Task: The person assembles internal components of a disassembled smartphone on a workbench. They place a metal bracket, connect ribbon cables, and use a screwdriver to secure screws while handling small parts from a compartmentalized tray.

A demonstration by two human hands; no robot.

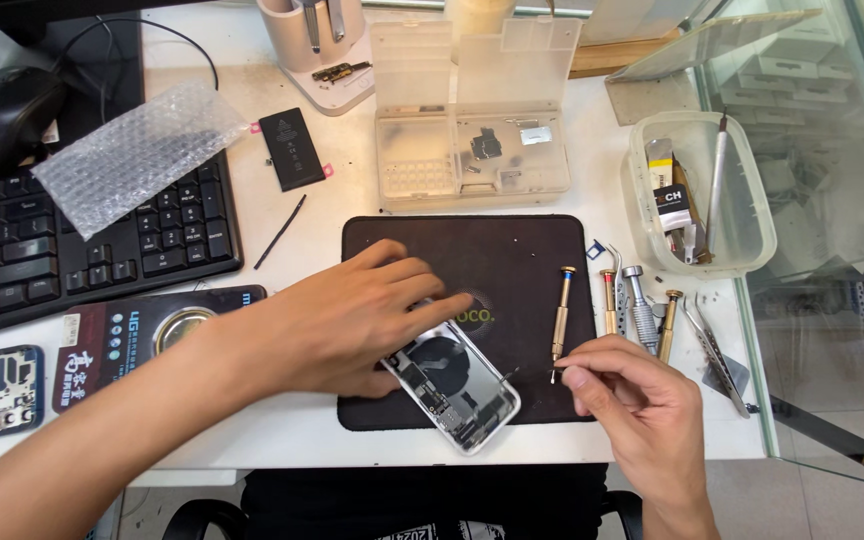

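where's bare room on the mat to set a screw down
The mat's upper half is bare, between the parts box and the opened phone. The right edge is crowded with screwdrivers; the left hand and right hand cover the lower half.

An opened phone (457,390) lies on the mat (532,250) at its 7 o'clock corner, the mat on the bench (352,190). The left hand (352,320) rests on the phone's 10 o'clock end; the right hand (632,400) sits at the phone's 3 o'clock. A parts box (472,150) stands at the mat's 12 o'clock, a keyboard (72,240) at 9 o'clock, screwdrivers (637,305) at 3 o'clock, a tub (702,190) at 2 o'clock
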